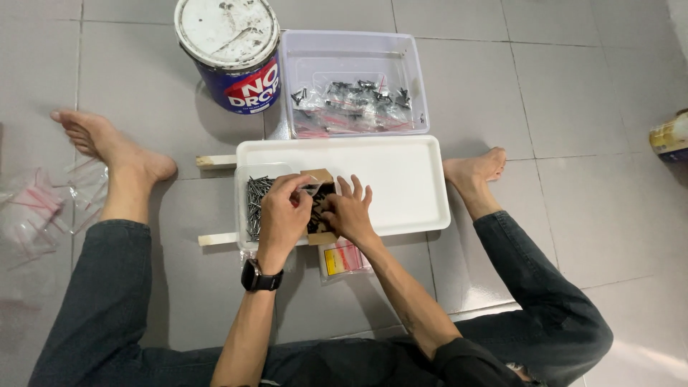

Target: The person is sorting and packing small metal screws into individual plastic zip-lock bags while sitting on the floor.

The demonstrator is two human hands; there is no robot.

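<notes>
I sit on the tiled floor with a white tray in front of me. On its left part lies a pile of dark nails next to a small brown cardboard box of dark screws. My left hand, with a black watch on the wrist, pinches a small clear bag over the box. My right hand reaches into the box with its fingers spread among the screws; whether it grips any is hidden.
A clear plastic bin with small filled bags stands behind the tray, beside a paint can. Empty zip bags lie at the left by my foot. A small packet lies under the tray's front edge. Wooden sticks poke out left.
</notes>
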